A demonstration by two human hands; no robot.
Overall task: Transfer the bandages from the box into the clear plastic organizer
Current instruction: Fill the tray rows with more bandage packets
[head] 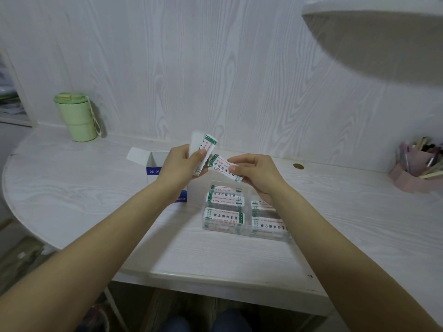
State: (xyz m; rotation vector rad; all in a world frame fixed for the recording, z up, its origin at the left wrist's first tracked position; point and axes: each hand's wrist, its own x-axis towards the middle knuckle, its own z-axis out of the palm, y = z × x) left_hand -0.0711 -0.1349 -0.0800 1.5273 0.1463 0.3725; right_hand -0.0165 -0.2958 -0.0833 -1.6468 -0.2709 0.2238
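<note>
The left hand [182, 164] grips a small stack of bandages [206, 149] as a supply, so the right hand [254, 173] can pinch one bandage [224, 167] off, directly above the organizer [244, 212]; the box [155, 167] sits behind the left hand on the bench [84, 200].

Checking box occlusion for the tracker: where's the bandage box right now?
Head view, left of centre: the blue and white box stands open on the desk, mostly hidden behind the left hand, just left of the clear organizer.
</note>
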